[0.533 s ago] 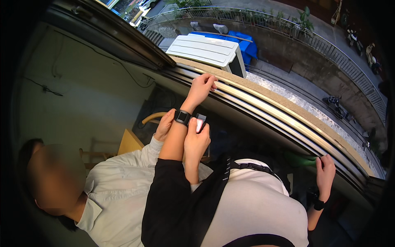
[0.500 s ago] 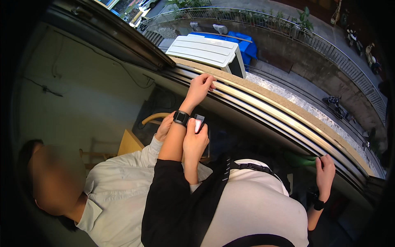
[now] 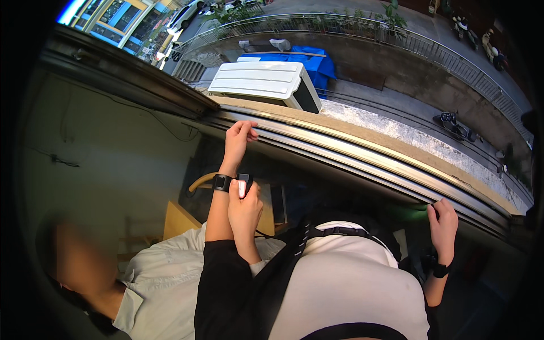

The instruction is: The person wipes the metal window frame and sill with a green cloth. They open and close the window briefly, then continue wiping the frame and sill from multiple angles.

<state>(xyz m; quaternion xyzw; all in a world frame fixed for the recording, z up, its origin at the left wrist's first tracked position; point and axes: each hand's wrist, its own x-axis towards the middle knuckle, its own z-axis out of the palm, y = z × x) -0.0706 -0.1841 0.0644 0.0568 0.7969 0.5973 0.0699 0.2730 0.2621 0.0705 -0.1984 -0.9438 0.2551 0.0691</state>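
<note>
Progress: we judge both hands placed, nothing moved yet.
Left grip: left hand (image 3: 238, 136) loosely curled, fingertips resting on the window rail (image 3: 340, 156), closed on nothing.
Right grip: right hand (image 3: 443, 222) fingers hooked over the same rail.
Rail axis: long axis runs from left grip to right grip, pointing down-right.
Near left grip: co-worker's hand (image 3: 245, 212) presses a small device (image 3: 243, 186) by the wristwatch (image 3: 222, 182).

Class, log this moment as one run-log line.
left hand: resting on window rail | right hand: on same rail | co-worker's hand: holds small white device at black wristband | outside: white air-conditioner unit
</note>
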